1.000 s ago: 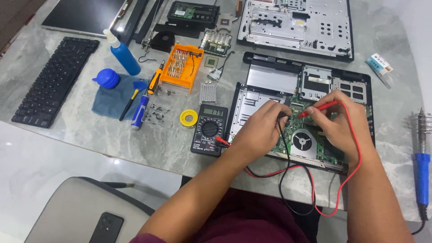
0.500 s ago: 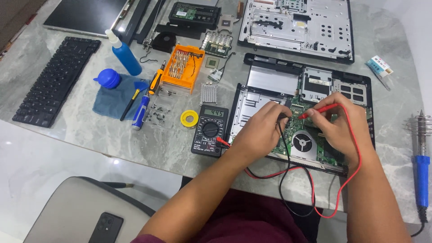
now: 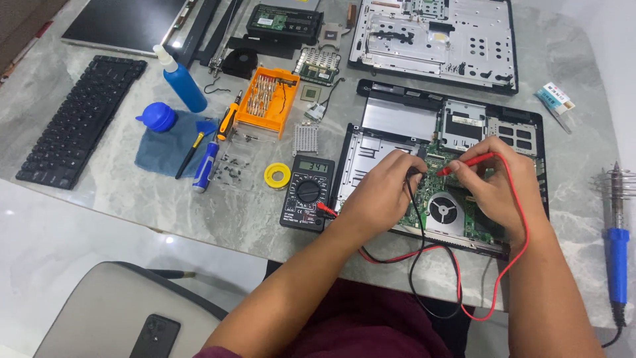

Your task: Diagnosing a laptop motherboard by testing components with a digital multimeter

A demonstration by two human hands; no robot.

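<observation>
Hands meet over the opened laptop base, which we take as our landmark on the grey marble table. Our left hand rests on the base's near-left part, fingers curled shut around the black probe, whose tip we press onto the green circuit board just above the round fan. Our right hand lies on the base's right half, thumb and forefinger pinched closed on the red probe, tip pointing left at the same board, close to the black one. Both leads loop off the base's near edge. Just left of the base sits the black multimeter, with a yellow tape roll beside it. Farther left lie an orange bit case, a blue bottle and a black keyboard. Well to the right of the base lies a blue-handled soldering iron.
</observation>
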